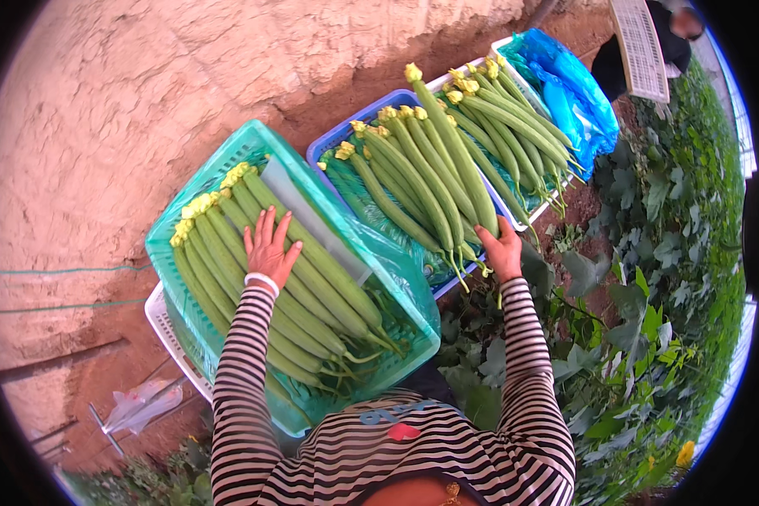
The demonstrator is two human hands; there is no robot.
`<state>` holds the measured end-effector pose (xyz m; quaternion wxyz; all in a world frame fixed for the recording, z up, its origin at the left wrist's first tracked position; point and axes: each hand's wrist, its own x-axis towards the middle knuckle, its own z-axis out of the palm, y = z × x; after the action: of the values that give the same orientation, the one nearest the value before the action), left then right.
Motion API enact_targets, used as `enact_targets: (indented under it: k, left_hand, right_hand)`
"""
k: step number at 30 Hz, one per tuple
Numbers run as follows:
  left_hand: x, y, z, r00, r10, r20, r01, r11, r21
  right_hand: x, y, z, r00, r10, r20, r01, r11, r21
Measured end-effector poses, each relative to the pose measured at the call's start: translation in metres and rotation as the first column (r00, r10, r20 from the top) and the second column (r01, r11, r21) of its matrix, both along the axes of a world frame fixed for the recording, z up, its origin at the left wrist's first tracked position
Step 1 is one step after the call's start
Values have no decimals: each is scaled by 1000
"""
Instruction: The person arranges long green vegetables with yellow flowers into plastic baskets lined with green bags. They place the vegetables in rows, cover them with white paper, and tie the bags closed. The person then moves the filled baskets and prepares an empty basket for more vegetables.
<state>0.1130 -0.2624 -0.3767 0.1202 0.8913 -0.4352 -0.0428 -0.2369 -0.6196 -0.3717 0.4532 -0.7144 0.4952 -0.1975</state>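
My left hand (pixel 271 248) lies flat with fingers spread on a row of long green loofah gourds (pixel 316 284). Yellow flowers cap their far ends, and they fill a green plastic crate (pixel 253 136) lined with clear green film. A pale sheet (pixel 303 202) is tucked along the row's right side. My right hand (pixel 503 250) grips one large loofah gourd (pixel 452 148) by its stem end, above the blue crate (pixel 329 136). More loofah gourds (pixel 392 183) rest in that crate on green film.
Beyond stands a white crate (pixel 503 190) of loofah gourds, with a blue plastic bag (pixel 560 82) at its far end. A person (pixel 607 63) is beside a pale crate (pixel 642 50) at top right. Leafy vines (pixel 658 253) grow on the right; an earthen wall (pixel 133 95) rises opposite.
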Motion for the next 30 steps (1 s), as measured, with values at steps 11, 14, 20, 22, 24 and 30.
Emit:
enact_targets:
  k: [11,14,20,22,24,30]
  left_hand:
    - [3,6,-6,998,43,-52,-49,989,-140]
    - [3,7,-10,997,48,-52,-55,989,-141]
    - [4,8,-4,998,33,-47,-41,980,-192]
    - [4,4,5,998,41,-57,-50,986,-161]
    - [3,-5,13,987,111,-119,-118,992,-53]
    - [-17,-50,16,986,165,-17,-166,978,-124]
  right_hand:
    - [-6,217,146,933,337,124,-353,925,142]
    - [25,240,119,928,371,34,-372,918,137]
    - [68,253,57,899,402,-173,-432,876,-216]
    - [70,254,48,865,435,-252,-496,817,-295]
    - [70,256,47,834,428,-350,-544,745,-386]
    - [76,256,56,612,388,-689,-738,593,-321]
